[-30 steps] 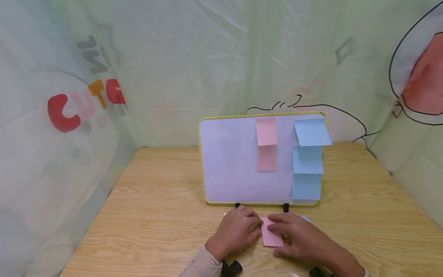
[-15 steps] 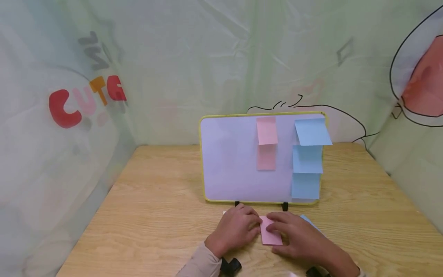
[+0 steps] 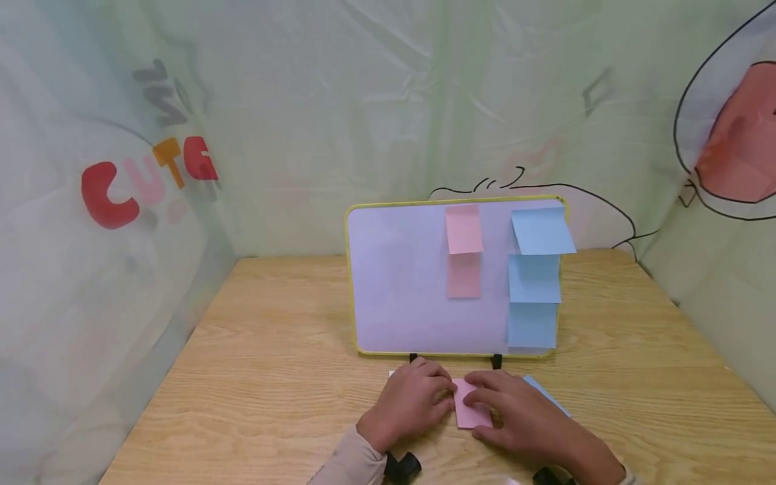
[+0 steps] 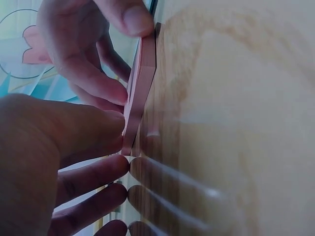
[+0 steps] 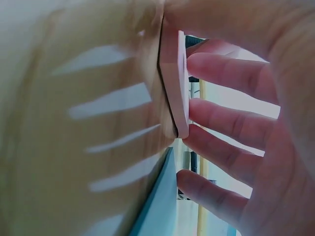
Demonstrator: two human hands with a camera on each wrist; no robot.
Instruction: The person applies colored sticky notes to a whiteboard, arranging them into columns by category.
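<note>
pink sticky-note pad [image 3: 465,416] lies on the wood-grain table [image 3: 273,350], just in front of the whiteboard, between the two hands. right hand [image 3: 527,411] holds it: thumb at the near end, index and middle fingertips on the top face, fingers spread and slightly bent. left hand [image 3: 412,397] is narrow, thumb and index tips touching the pad's left edge; can't tell if they pinch a sheet. its other fingertips touch the tabletop in the left wrist view. blue sticky paper [image 3: 545,395] lies just right of the pad, partly hidden by the right hand; can't tell if pad or single sheet. small white corner [image 3: 391,373] shows past the left hand, rest hidden. whiteboard [image 3: 400,283] stands upright on black feet [image 3: 497,362], yellow frame. on it, right of centre: upper pink note [image 3: 463,230] directly above lower pink note [image 3: 463,277]. near the right edge, column of three: top blue note [image 3: 543,231], middle blue note [image 3: 534,279], bottom blue note [image 3: 532,325]. top one overhangs the right frame. black wrist mount [image 3: 403,466] at the left wrist, beige sleeve [image 3: 351,458] behind it. printed backdrop [image 3: 315,135] on the far side, coloured letters at left.
</note>
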